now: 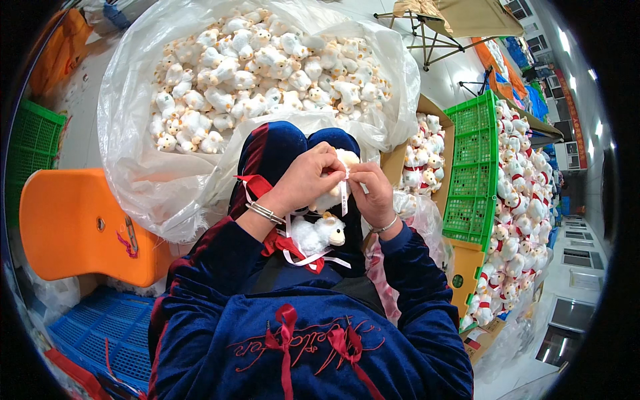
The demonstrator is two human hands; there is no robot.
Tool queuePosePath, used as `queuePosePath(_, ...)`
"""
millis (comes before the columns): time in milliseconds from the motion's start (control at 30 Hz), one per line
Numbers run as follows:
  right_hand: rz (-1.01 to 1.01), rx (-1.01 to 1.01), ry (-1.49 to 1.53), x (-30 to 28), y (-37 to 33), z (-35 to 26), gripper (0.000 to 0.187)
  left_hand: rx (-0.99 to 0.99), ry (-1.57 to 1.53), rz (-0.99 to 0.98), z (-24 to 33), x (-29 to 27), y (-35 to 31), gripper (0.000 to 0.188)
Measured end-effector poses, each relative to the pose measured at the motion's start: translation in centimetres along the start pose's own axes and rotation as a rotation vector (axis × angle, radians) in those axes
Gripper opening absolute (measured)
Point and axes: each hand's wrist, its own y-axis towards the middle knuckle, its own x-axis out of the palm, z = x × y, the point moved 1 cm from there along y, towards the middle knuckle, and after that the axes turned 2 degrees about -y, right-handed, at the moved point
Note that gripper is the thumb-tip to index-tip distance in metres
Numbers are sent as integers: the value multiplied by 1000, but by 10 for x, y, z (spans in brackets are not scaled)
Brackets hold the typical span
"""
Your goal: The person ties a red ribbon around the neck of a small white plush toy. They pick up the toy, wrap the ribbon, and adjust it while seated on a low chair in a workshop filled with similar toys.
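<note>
Above my lap, my left hand (312,175) and my right hand (375,195) meet at a white plush toy (328,200), partly hidden behind the fingers. A thin white ribbon (344,197) runs at its top, and the fingertips of both hands are closed on it. Below them a second white plush sheep (316,235) lies on my lap, its dark eye and pale muzzle turned right. Red cloth pieces (272,243) with white ribbon ends lie around this sheep and beside my left wrist.
A big clear plastic bag (127,127) full of plush sheep lies ahead. At right stand a cardboard box (443,143) and a green crate (472,170), beside many sheep with red scarves (517,220). An orange stool (67,223) holding small scissors (131,233) and a blue crate (110,330) are left.
</note>
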Motion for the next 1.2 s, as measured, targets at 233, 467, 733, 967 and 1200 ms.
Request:
queuePosePath(233,6,169,69,-7,2,-13,16,32,70,20,1,6,-1,8)
queuePosePath(467,76,269,48,-7,-12,-8,14,49,107,122,-2,7,-8,12)
queuePosePath(733,191,821,542,4,-36,-8,27,-7,36,177,-3,8,-14,19)
queuePosePath(967,54,1117,824,4,-24,-3,45,48,62,133,3,4,-21,24)
queuePosePath(1200,98,979,874,9,-20,-2,19,78,89,103,7,2,-27,25)
